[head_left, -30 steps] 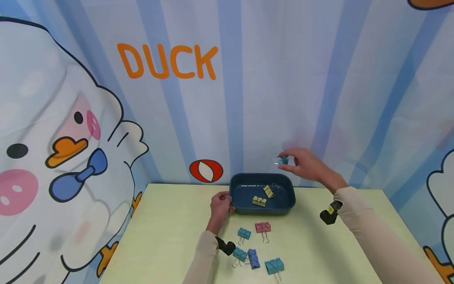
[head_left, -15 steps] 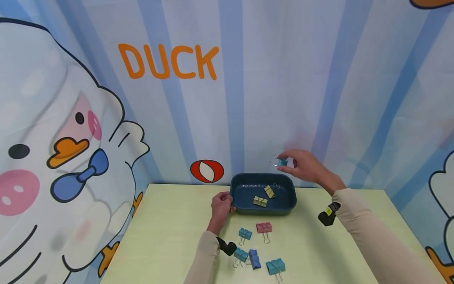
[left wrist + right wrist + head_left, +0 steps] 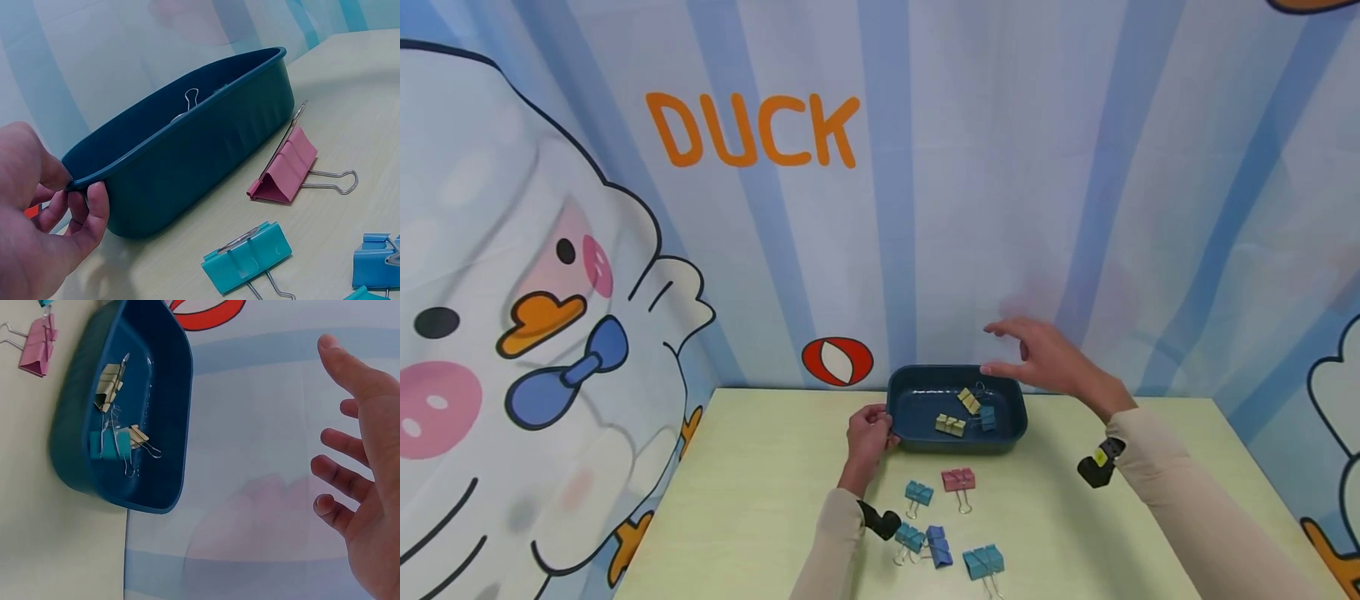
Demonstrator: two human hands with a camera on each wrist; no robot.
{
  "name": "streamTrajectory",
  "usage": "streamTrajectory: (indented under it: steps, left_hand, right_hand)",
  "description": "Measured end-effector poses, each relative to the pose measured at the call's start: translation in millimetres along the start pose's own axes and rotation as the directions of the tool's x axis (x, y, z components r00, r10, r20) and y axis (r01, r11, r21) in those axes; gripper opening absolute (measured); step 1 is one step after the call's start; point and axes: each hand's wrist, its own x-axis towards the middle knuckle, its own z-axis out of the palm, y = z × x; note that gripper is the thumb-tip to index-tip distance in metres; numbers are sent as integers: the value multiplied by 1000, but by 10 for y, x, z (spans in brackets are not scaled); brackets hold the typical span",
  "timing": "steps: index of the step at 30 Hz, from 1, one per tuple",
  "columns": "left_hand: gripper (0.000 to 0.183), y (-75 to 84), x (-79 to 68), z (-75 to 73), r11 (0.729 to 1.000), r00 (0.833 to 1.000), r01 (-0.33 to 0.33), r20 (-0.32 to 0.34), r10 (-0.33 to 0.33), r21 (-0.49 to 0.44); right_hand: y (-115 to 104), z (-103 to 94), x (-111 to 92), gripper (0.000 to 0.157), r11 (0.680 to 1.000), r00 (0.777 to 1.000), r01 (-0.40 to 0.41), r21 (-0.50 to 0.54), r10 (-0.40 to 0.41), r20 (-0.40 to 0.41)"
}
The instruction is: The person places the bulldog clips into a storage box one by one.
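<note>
My left hand [image 3: 47,219] pinches the left rim of a dark blue plastic bin [image 3: 957,446], thumb and fingers on either side of the edge. Above the bin's right end my right hand [image 3: 1048,357] hangs with fingers spread and nothing between them. Inside the bin lie two yellow binder clips [image 3: 109,386] and a teal binder clip [image 3: 110,445], close together toward the right. Just in front of the bin, a pink binder clip [image 3: 285,165] and another teal binder clip [image 3: 246,256] rest on the table.
Nearer the front of the pale table [image 3: 760,500] lie a blue binder clip [image 3: 938,547], a teal clip [image 3: 910,537] beside it and a larger teal clip [image 3: 983,562]. A striped duck-print curtain [image 3: 1000,167] hangs right behind the table.
My right hand has let go of the teal binder clip, which now lies in the bin with the yellow ones. The fingers have spread; my left hand stays on the rim.
</note>
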Motion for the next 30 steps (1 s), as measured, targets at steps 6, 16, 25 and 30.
streamTrajectory:
  steps: [6,16,25,30]
  left_hand:
    - [30,7,-1,-10,1000,1000,-3,1,3,-9]
    - [28,-3,0,2,1000,1000,8,-9,-8,-6]
    - [28,-11,-2,10,1000,1000,12,-16,-12,2]
    - [29,-12,9,6,1000,1000,4,-11,-4,4]
  right_hand:
    - [-49,99,-151,64,999,999,46,-5,-46,10]
    - [-226,425,-639,62,992,993,74,99,-83,85]
    - [-269,866,-1257,65,978,963,-93,186,41,265]
    - [-292,1084,-1507,65,954,933,-187,236,98,346]
